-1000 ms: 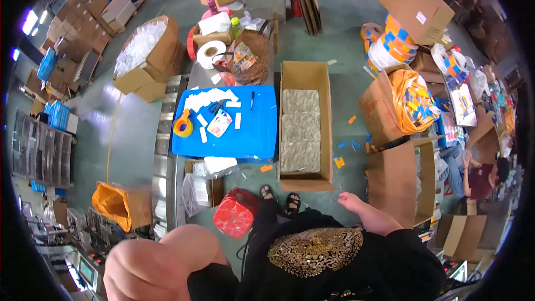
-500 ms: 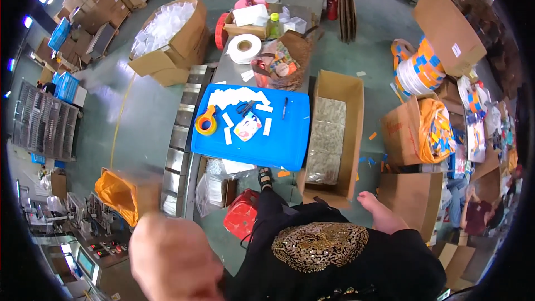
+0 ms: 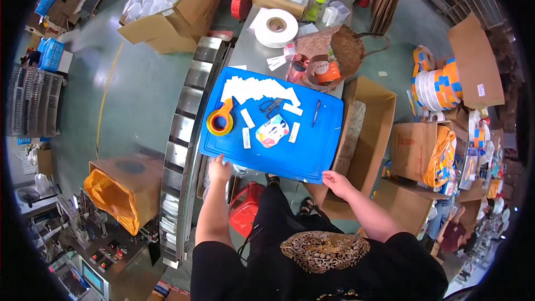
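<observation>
My left hand (image 3: pixel 219 169) grips the near left edge of a blue plastic lid (image 3: pixel 267 161), with some fingers hidden by the edge. At its near right corner, my right hand (image 3: pixel 336 183) has closed fingers on the rim. On the lid lie a spread of white paper strips (image 3: pixel 256 88), black scissors (image 3: pixel 271 107), a roll of yellow tape in an orange holder (image 3: pixel 220 121), a white pack with colourful print (image 3: pixel 272 131) and a dark pen (image 3: pixel 316 113). Several single white strips (image 3: pixel 247 138) lie around the pack.
A conveyor of metal plates (image 3: pixel 177 159) runs along the left. Right of the lid stands a long open carton (image 3: pixel 373 122). Beyond it are a brown bag (image 3: pixel 344 50) and a white roll (image 3: pixel 276 29). A red stool (image 3: pixel 243 212) stands below; an orange-lined carton (image 3: pixel 131 184) is at left.
Both hands have come forward to the lid's near edge; the left was blurred and close, the right hung at the side. The view has shifted, and the lid now overlaps the long carton.
</observation>
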Available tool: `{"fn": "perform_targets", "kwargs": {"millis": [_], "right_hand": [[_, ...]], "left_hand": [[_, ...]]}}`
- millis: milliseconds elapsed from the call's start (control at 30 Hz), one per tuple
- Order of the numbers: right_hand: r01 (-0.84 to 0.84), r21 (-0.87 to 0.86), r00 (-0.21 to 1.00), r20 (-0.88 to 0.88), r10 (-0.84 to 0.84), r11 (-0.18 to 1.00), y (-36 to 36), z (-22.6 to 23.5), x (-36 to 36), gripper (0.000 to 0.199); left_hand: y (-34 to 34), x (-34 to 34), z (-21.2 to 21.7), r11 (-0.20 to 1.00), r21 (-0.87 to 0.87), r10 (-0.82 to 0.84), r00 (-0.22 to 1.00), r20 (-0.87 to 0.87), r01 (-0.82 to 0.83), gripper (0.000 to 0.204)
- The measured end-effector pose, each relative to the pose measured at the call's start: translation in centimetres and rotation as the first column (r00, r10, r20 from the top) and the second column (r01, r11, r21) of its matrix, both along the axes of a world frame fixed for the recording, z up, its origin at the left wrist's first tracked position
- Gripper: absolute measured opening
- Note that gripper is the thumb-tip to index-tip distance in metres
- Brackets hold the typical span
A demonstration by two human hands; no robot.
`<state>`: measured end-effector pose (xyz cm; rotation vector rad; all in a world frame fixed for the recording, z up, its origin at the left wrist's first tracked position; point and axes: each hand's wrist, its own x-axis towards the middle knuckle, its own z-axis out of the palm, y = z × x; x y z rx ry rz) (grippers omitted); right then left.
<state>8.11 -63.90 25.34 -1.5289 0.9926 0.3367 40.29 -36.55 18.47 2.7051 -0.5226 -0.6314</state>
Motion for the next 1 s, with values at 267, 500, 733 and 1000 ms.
{"fn": "perform_targets", "kwargs": {"millis": [267,500,733,1000], "right_hand": [[-0.125,0.021,0.954,-0.271,0.126,0.992,2.9,-3.9,-3.8,0.040],[-0.017,0.068,0.923,-0.382,0.042,0.998,2.9,-6.6,-4.8,0.040],[0.049,0.078,0.941,-0.339,-0.020,0.996,1.4,-9.6,-0.5,0.042],[0.000,-0.061,0.984,-0.178,-0.011,0.998,-3.0,-14.7,6.0,0.042]], "left_hand": [[-5.5,5.1,-5.5,0.943,0.289,-0.188,0.981,0.042,0.168,0.054],[-8.4,8.4,-10.0,0.858,0.407,-0.383,0.918,0.100,0.314,0.047],[-9.3,7.7,-11.4,0.896,0.367,-0.318,0.938,0.138,0.250,0.027],[-5.4,3.3,-11.9,0.879,0.476,-0.103,0.984,0.146,0.022,0.037]]}}
